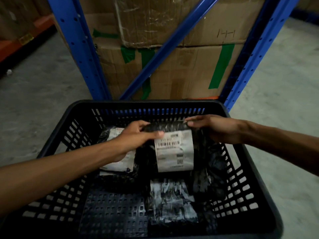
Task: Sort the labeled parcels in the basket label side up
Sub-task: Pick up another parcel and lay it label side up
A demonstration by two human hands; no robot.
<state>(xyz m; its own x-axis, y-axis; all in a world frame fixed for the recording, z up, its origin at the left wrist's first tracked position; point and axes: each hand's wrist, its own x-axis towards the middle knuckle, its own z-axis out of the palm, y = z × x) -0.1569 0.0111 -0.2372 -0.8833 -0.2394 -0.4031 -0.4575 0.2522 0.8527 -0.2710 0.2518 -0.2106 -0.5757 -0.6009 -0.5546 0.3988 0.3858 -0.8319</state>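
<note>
A black slotted plastic basket (pixel 255 171) fills the lower view. Inside it, a black bagged parcel (pixel 174 152) with a white barcode label facing up sits in the middle. My left hand (pixel 138 137) grips its upper left edge, thumb on the label's corner. My right hand (pixel 214 128) holds its upper right edge. Under my left wrist lies another parcel (pixel 119 163) with a pale label showing. At the front, a third black parcel (pixel 172 202) with a shiny wrinkled wrap lies beside the bare basket floor.
A blue steel rack (pixel 81 49) with a diagonal brace stands just behind the basket, holding stacked cardboard boxes (pixel 172 40) with green tape. Grey concrete floor (pixel 34 94) spreads left and right. An orange shelf beam runs along the far left.
</note>
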